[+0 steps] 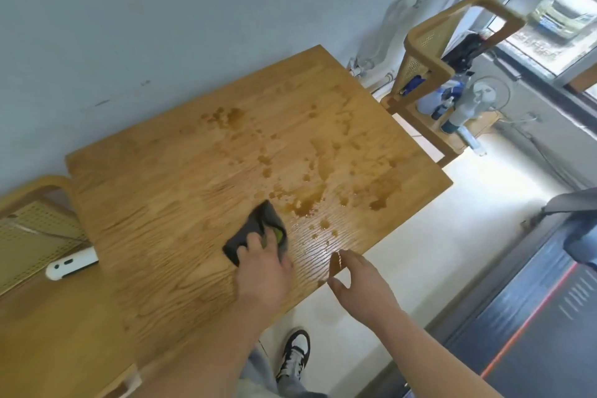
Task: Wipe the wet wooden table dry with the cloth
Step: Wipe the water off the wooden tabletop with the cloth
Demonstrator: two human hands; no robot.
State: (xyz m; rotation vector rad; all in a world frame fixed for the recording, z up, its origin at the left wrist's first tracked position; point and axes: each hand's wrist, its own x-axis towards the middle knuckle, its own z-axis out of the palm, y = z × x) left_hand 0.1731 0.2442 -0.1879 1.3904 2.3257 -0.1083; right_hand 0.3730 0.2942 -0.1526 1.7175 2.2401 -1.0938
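Left hand [263, 268] clamps its fingers [253, 240] on the grey cloth [258, 223] near the worktop [161, 203] front edge, probably to shove it into the puddles [307, 207] at 1 o'clock, while the right hand [358, 281] hovers loose-fingered and empty.

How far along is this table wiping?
Early on. The near-left part of the table looks dry. The left hand holds the cloth beside the puddles; the right hand hovers empty. Puddles and drops across the middle and right remain.
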